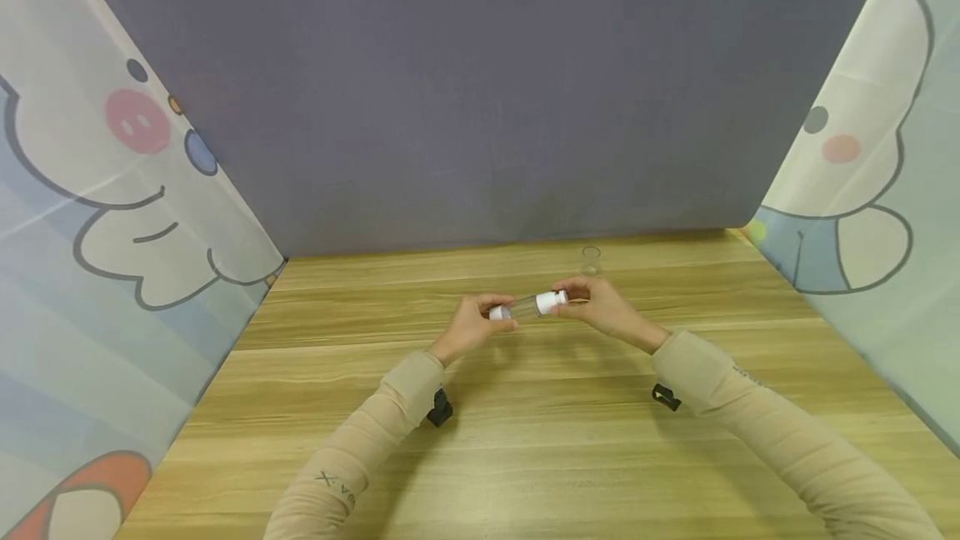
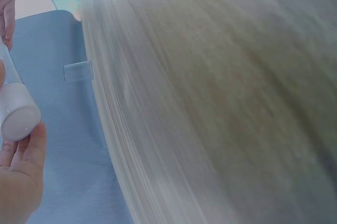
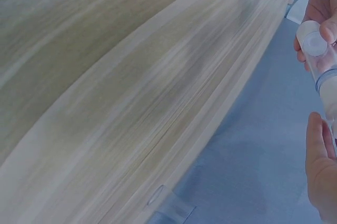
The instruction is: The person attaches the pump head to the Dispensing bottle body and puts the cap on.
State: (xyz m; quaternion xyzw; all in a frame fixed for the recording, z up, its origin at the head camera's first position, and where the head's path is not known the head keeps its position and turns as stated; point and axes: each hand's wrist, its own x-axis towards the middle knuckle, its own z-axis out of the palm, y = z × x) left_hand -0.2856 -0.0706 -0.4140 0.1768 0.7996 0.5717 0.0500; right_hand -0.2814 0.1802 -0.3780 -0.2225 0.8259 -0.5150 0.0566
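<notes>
A slim clear bottle [image 1: 525, 307] with a white base and a stepped white top is held nearly level above the table, its top end to the right. My left hand [image 1: 470, 325] grips the white base between thumb and fingers. At the other end, the thumb and fingers of my right hand [image 1: 602, 310] pinch the white top. The left wrist view shows the round white base [image 2: 21, 123] with the left fingers beneath it. Part of the bottle [image 3: 318, 65] and both hands appear at the right edge of the right wrist view.
Behind the right hand, a clear cylindrical cup or cover [image 1: 591, 262] stands near the table's back edge. The wood-grain table [image 1: 525, 457] meets a grey panel [image 1: 480, 107] at the back. Cartoon-printed sheets [image 1: 112, 190] flank both sides.
</notes>
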